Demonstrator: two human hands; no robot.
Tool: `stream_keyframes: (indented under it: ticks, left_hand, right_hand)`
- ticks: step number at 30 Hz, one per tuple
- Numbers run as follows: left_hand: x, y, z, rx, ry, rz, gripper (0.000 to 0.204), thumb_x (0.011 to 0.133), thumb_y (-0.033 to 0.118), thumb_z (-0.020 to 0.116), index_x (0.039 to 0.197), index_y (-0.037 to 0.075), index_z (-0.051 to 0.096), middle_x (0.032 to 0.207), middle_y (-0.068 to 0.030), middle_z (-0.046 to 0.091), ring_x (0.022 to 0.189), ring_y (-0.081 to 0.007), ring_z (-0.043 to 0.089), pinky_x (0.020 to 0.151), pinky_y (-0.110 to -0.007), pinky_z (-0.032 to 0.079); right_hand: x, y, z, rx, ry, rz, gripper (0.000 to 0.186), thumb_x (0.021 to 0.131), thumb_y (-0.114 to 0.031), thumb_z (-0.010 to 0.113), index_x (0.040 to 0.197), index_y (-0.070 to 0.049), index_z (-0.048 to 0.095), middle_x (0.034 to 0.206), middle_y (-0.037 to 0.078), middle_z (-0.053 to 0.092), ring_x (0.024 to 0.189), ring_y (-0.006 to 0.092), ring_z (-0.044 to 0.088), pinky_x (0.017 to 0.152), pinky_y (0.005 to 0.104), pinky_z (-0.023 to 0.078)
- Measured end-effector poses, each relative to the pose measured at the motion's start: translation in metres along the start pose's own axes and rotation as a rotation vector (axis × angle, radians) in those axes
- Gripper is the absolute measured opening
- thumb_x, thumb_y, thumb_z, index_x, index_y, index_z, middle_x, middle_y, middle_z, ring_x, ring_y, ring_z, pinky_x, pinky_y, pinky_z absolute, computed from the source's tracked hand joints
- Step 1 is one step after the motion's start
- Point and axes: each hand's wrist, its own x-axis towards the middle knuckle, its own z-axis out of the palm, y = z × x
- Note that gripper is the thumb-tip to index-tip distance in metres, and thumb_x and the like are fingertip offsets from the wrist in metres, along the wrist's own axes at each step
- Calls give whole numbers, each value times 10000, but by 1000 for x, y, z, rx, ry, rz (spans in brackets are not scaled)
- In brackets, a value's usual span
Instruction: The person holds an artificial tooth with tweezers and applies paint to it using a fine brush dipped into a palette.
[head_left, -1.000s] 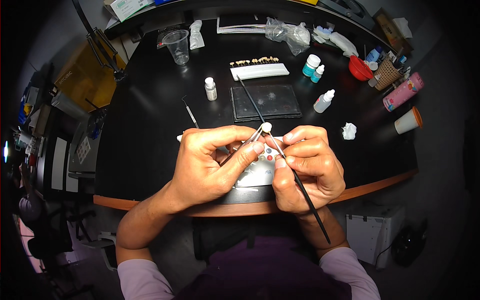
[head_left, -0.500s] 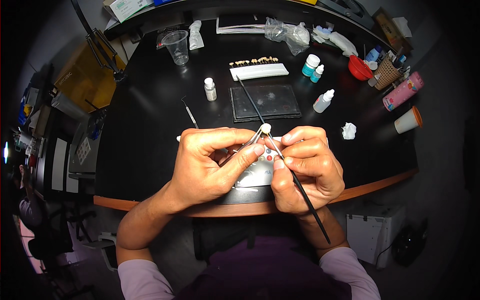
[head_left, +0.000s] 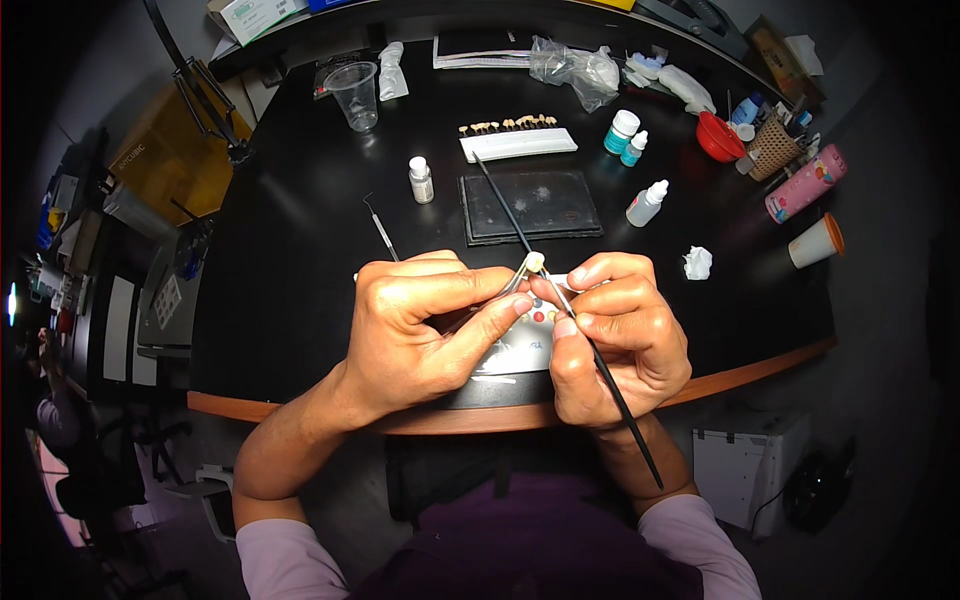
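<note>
My left hand (head_left: 420,325) pinches slim metal tweezers (head_left: 514,284) between thumb and fingers. At their tips is a small cream-white piece (head_left: 535,262) shaped like a tooth crown. My right hand (head_left: 628,335) grips a thin brush (head_left: 618,400) with a black handle, its metal end pointing up at the crown. Whether the bristles touch it I cannot tell. Under the hands lies a pale sheet or tray (head_left: 520,355) with coloured dots, partly hidden. Beyond, a second dark slender handle (head_left: 500,200) slants across a black flat case (head_left: 560,205); its near end is hidden.
A white tooth-shade holder (head_left: 520,145) stands past the case. Around it are small bottles (head_left: 421,180), (head_left: 648,203), (head_left: 622,130), a hooked metal probe (head_left: 380,225), a clear plastic cup (head_left: 355,95), crumpled tissue (head_left: 698,263), a red bowl (head_left: 718,137) and a paper cup (head_left: 815,242).
The crown and tweezers have shifted very slightly right and down and the crown looks a little turned. My right hand and its brush have moved slightly right.
</note>
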Motion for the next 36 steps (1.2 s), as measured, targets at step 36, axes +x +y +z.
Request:
stream_keyframes:
  ticks: [36]
  left_hand:
    - [1,2,-1,16,-11,10,201,827,-18,805,1027,-12,809,757,-100,757,562,-93,542,508,-245,414]
  right_hand:
    - [3,-3,-3,6,-42,0,203,699,124,710,823,2,606,774,115,644,881,295,685,687,334,584]
